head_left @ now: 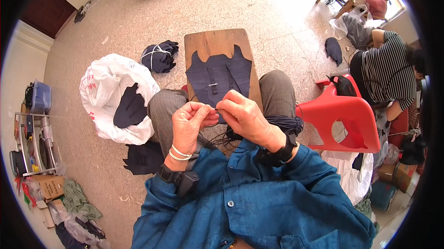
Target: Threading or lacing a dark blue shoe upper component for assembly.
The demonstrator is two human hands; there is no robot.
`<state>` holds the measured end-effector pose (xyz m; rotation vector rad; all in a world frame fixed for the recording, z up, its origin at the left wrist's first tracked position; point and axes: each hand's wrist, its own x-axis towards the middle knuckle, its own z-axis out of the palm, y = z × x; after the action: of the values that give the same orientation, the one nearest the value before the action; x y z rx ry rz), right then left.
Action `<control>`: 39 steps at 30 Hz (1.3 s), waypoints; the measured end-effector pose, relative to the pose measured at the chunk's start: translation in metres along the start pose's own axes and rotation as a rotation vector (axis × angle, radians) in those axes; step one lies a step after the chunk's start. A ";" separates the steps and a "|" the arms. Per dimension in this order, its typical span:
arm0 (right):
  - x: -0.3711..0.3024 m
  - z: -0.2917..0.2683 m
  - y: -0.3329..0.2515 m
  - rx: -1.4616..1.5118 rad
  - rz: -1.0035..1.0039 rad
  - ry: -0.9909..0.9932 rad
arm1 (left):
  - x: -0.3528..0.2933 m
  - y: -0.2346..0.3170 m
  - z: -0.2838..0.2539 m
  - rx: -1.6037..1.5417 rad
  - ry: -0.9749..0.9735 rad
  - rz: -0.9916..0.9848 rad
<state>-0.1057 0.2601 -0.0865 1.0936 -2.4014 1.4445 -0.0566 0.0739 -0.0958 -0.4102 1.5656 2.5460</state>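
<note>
My left hand [188, 120] and my right hand [242, 114] meet over my lap, fingertips pinched together. Between them runs a thin dark cord [200, 92], which loops up toward the fabric; its exact end is hidden by the fingers. Just beyond lies a navy fabric piece [196, 75] with cut-out curved edges, flat on a wooden board [217, 41]. Two dark strips cross the fabric, and a small metal piece [212, 85] rests on the left strip. A bundle of dark cord [286, 123] lies by my right wrist, with loose strands trailing under my hands.
On the left, a white plastic bag [99, 80] holds dark fabric. A tied fabric bundle [159, 56] sits beyond it, and another dark piece [143, 158] lies nearer. A red plastic stool [344, 115] stands close on my right, beside a person in a striped top [388, 71].
</note>
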 end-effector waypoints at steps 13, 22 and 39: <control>0.003 -0.002 -0.006 0.238 0.269 -0.018 | -0.003 -0.002 0.004 0.131 0.020 0.146; -0.004 0.008 -0.009 0.403 0.407 0.035 | -0.004 -0.005 0.000 -0.074 -0.013 0.045; -0.006 0.009 -0.003 0.464 0.461 0.011 | -0.003 -0.006 0.002 -0.025 -0.027 0.070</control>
<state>-0.0969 0.2551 -0.0923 0.6004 -2.4823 2.2286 -0.0525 0.0789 -0.0989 -0.3273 1.5674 2.6140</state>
